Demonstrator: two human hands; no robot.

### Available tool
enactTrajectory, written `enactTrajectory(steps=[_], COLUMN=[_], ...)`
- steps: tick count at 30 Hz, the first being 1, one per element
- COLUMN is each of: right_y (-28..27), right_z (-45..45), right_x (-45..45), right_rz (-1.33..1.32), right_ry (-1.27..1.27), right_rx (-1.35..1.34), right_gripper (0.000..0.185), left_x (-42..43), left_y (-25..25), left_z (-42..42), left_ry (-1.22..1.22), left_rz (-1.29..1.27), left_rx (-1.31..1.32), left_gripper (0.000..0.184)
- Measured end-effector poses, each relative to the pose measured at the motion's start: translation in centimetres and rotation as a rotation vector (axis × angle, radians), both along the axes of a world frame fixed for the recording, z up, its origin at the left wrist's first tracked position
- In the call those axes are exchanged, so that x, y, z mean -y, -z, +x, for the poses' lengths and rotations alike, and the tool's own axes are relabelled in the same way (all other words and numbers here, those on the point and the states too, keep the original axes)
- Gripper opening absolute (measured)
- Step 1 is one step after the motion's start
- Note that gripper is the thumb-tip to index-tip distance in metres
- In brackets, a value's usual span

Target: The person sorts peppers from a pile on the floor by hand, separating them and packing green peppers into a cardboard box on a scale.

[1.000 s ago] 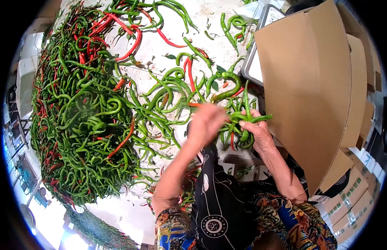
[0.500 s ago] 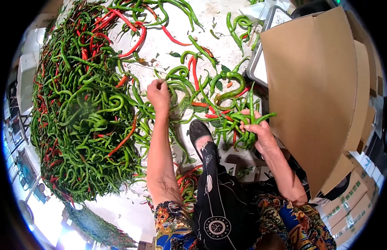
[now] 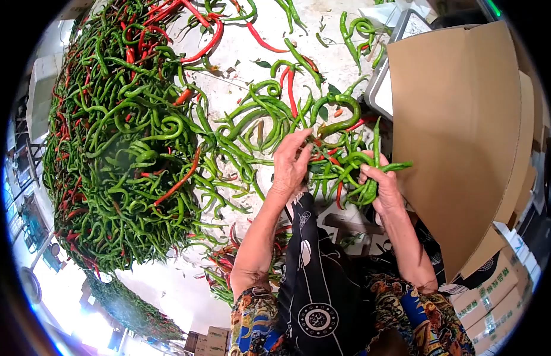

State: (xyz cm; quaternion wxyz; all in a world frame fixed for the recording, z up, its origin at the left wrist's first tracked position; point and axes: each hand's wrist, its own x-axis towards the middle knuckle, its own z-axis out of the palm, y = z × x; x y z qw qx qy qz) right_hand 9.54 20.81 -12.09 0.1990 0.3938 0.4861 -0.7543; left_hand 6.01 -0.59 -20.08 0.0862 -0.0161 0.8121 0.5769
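In my right hand (image 3: 383,185) is a small bunch of long green chili peppers (image 3: 370,191), held between thumb and fingers with tips sticking out on both sides. My left hand (image 3: 292,161) is just left of the bunch, over loose chilies. Its fingers are stretched and the thumb stands apart, with nothing visible in the grip. Close to its fingertips are red chilies, partly covered by green ones. A curled, dark green chili (image 3: 341,121) lies just beyond both hands, and a straight red chili (image 3: 291,94) is farther back.
A large heap of green and red chilies (image 3: 124,160) fills the left side. More are scattered on the pale floor (image 3: 240,47). At right a cardboard box (image 3: 456,118) stands beside a metal-rimmed tray (image 3: 376,89). Taped cartons (image 3: 495,296) are stacked behind, lower right.
My left hand has moved right, from the loose chilies near the heap to beside the bunch, and its closed fingers have spread. My right hand still holds the bunch. The view has shifted slightly.
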Motion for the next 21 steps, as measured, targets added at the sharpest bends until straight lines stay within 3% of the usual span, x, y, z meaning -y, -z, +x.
enactTrajectory(steps=[1,3,5,7,9,11,12,13,15,17,19,21], right_y=[-0.1,0.0,0.4,0.5,0.4,-0.2,-0.4,-0.3,0.0,0.1,-0.4,-0.6], right_z=[-0.1,0.0,0.5,0.7,0.7,0.6,0.5,0.5,0.4,0.5,0.4,0.6], right_x=[-0.1,-0.2,-0.1,0.4,1.0,1.2,1.2,1.1,1.0,1.1,1.3,1.4], right_rz=[0.012,0.017,0.011,-0.001,-0.006,-0.002,-0.009,0.005,0.025,0.034,0.036,0.022], right_ry=[0.0,0.006,-0.008,-0.034,-0.052,-0.062,-0.053,-0.052,-0.062,-0.059,-0.071,-0.065], right_rx=[-0.016,0.0,0.019,0.048,0.06,0.071,0.073,0.057,0.029,0.028,0.024,0.008], right_gripper=[0.036,0.036,0.035,0.035,0.034,0.033,0.031,0.031,0.03,0.031,0.031,0.036], left_x=[0.6,3.1,5.8,8.1,9.6,9.4,9.2,8.1,7.6,7.0,5.8,3.9], left_y=[0.7,1.9,2.3,3.5,4.7,3.6,2.2,-0.3,-2.4,-3.0,-3.5,-4.7], left_z=[0.1,-0.2,-1.7,-2.8,-3.8,-4.4,-4.8,-5.1,-4.3,-3.4,-2.4,-1.2], left_ry=[-0.049,-0.137,-0.209,-0.16,0.008,0.008,-0.037,-0.146,-0.236,-0.241,-0.175,-0.216], left_rz=[0.029,-0.146,-0.583,-0.89,-1.028,-0.887,-0.701,-0.436,-0.183,-0.256,-0.406,-0.394], left_rx=[-0.044,-0.18,-0.338,-0.303,-0.152,-0.129,-0.178,-0.025,0.093,-0.09,-0.345,-0.349], left_gripper=[0.026,0.026,0.028,0.035,0.026,0.021,0.021,0.022,0.019,0.017,0.029,0.038])
